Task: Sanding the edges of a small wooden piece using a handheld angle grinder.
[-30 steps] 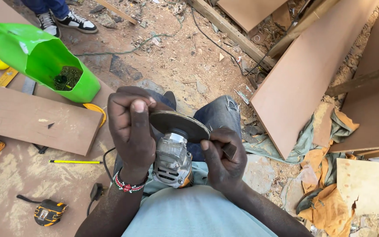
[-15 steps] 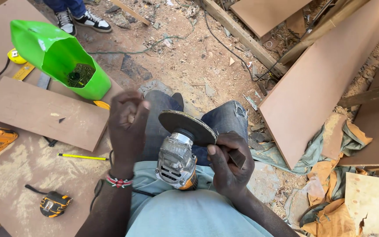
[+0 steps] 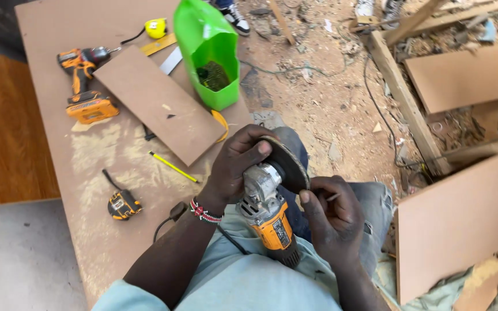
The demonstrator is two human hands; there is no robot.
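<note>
An orange and grey angle grinder (image 3: 267,214) rests in my lap with its dark round disc (image 3: 288,165) turned up and away from me. My left hand (image 3: 236,166) wraps over the grinder's metal head, its fingers lying on the disc. My right hand (image 3: 332,220) is curled just right of the disc, pinching a small thin metal piece (image 3: 333,197) between thumb and fingers. A beaded band circles my left wrist. The grinder's black cord (image 3: 226,237) runs down to the left.
A brown board (image 3: 96,230) serves as a worktop on my left, carrying a cordless drill (image 3: 85,80), a smaller panel (image 3: 159,109), a green cut jug (image 3: 210,55), a yellow pencil (image 3: 173,167) and a tape measure (image 3: 123,204). Large boards (image 3: 456,224) lean at right; another person's shoes at top.
The view has swung left and now shows more of the worktop and the drill. My left hand has moved from raised above the disc down onto the grinder's head.
</note>
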